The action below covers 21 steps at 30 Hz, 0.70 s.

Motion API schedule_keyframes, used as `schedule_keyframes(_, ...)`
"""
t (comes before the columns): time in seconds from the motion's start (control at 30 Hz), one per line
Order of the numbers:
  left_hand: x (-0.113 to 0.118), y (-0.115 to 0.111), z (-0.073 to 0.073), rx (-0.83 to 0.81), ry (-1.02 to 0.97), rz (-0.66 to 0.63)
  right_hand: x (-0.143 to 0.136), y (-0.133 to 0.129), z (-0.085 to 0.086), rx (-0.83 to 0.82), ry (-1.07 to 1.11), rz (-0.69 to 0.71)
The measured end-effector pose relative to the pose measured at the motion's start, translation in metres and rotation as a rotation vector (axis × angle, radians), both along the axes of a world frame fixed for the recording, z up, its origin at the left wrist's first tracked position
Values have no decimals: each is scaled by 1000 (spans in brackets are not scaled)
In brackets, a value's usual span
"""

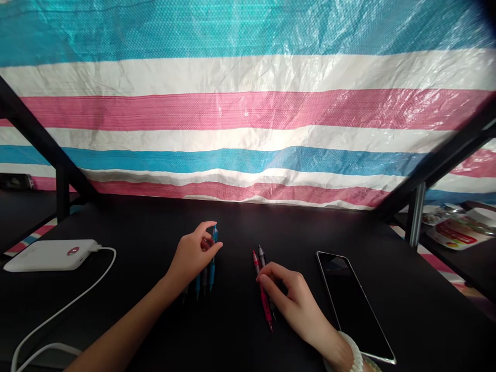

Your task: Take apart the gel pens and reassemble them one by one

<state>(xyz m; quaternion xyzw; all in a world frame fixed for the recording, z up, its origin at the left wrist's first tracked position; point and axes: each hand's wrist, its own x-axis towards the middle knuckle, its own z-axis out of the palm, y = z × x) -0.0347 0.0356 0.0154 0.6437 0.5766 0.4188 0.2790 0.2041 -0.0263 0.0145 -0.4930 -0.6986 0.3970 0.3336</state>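
Note:
My left hand (196, 245) is over a group of pens lying side by side on the black table (155, 325). Its thumb and index finger are apart, close to the blue pen (212, 274) on the group's right side. Left of that pen lie a dark pen (204, 283) and another blue pen (198, 284), partly covered by the hand. Farther right, my right hand (292, 294) has its thumb and index finger closed on a red pen (265, 307). Beside the red pen lies a grey-black pen (261, 254), partly hidden behind the fingers.
A smartphone (354, 305) lies right of my right hand. On the left is a white power bank (50, 256) with a white cable (77, 294). Black metal posts (416, 214) flank the table, and a striped plastic sheet (248, 113) hangs behind. Packages (461, 227) sit far right.

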Motion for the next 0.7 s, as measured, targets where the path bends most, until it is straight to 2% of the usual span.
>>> schedule_keyframes(0.1, -2, -1, -6, 78, 256, 55, 0, -1, 1, 22, 11, -18)
schedule_keyframes(0.2, -2, -3, -8, 107, 554, 136, 3, -1, 1, 52, 54, -99)
schedule_keyframes(0.27, 1, -6, -10, 182, 638, 108, 5, -1, 1, 59, 93, -173)
schedule_keyframes(0.3, 5, -8, -11, 238, 649, 50, 5, -1, 0, 63, 110, -207)
schedule_keyframes(0.37, 16, -15, -14, 366, 651, -150, 6, -1, -1, 78, 138, -255)
schedule_keyframes(0.47, 36, -29, -18, 513, 686, -559, 6, -1, -2, 96, 160, -265)
schedule_keyframes(0.57, 48, -40, -23, 610, 680, -686, 5, 0, -1, 92, 164, -259)
schedule_keyframes(0.7, 47, -40, -30, 644, 697, -713, 5, -1, 1, 74, 169, -250)
